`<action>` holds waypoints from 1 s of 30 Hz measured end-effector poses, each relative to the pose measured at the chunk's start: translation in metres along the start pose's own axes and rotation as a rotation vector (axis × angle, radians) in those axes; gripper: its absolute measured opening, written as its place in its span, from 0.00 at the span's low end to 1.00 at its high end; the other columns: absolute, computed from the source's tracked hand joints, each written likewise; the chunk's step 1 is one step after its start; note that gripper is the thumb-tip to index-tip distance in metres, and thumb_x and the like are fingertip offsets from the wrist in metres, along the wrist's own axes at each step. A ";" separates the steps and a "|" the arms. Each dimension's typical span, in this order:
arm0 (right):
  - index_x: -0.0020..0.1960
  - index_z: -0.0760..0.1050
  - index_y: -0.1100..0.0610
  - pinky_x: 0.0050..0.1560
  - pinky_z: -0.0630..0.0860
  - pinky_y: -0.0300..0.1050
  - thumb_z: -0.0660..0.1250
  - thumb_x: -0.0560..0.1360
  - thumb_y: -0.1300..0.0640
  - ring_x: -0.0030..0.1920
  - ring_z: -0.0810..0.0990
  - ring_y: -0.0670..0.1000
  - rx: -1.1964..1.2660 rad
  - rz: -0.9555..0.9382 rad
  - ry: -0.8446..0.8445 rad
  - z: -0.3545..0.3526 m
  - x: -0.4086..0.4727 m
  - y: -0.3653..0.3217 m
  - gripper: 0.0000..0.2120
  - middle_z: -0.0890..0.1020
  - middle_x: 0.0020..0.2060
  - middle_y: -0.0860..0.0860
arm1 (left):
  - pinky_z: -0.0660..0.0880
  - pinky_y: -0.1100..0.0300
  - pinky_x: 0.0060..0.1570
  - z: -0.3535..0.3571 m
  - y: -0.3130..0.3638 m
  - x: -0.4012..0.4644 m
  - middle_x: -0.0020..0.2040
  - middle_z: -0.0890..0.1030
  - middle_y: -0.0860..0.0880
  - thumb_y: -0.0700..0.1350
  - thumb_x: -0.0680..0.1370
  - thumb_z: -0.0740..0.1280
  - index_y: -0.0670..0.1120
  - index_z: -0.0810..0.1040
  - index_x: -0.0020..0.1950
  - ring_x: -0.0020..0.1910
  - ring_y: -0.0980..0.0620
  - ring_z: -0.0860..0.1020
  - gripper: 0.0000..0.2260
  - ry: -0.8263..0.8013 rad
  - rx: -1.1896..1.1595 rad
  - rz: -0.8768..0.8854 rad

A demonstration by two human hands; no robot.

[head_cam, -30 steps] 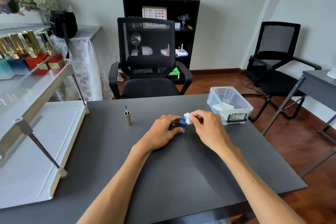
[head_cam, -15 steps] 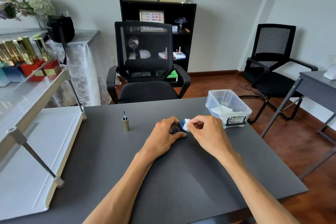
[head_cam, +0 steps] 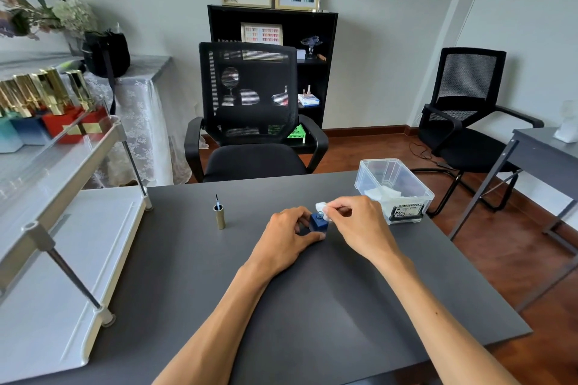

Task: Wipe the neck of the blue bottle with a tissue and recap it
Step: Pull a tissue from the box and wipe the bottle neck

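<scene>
A small square blue bottle (head_cam: pixel 317 224) stands uncapped on the dark grey table (head_cam: pixel 281 306), its open neck showing at the top. My left hand (head_cam: pixel 289 236) grips the bottle's body from the left. My right hand (head_cam: pixel 359 225) pinches a small white tissue (head_cam: pixel 322 208) and holds it against the right side of the neck. The bottle's gold cap (head_cam: pixel 220 217) stands upside down to the left, its brush pointing up.
A clear plastic box (head_cam: pixel 395 189) with white tissues sits just right of my right hand. A white two-tier rack (head_cam: pixel 62 228) with gold-capped bottles fills the left side. A black office chair (head_cam: pixel 253 112) faces the table's far edge.
The tissue has shifted slightly around the bottle's neck, so the open neck now shows. My left hand stays on the bottle. The camera view has tilted a little.
</scene>
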State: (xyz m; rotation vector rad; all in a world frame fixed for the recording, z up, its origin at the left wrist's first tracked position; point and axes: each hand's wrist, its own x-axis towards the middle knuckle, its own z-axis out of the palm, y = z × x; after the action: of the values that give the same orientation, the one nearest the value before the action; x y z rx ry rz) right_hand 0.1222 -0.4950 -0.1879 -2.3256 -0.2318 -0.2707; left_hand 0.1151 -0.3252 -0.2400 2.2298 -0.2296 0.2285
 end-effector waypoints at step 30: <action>0.43 0.85 0.55 0.35 0.72 0.28 0.71 0.74 0.55 0.38 0.81 0.42 0.062 0.042 0.059 0.005 -0.006 0.004 0.06 0.85 0.36 0.46 | 0.72 0.59 0.35 0.000 0.003 -0.001 0.32 0.76 0.56 0.56 0.73 0.74 0.55 0.76 0.37 0.32 0.56 0.73 0.10 0.096 0.079 0.019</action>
State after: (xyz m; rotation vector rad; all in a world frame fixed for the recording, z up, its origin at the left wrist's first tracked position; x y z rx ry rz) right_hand 0.1178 -0.4947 -0.1953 -2.2548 -0.1595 -0.3061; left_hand 0.1131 -0.3269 -0.2376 2.2886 -0.1927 0.3589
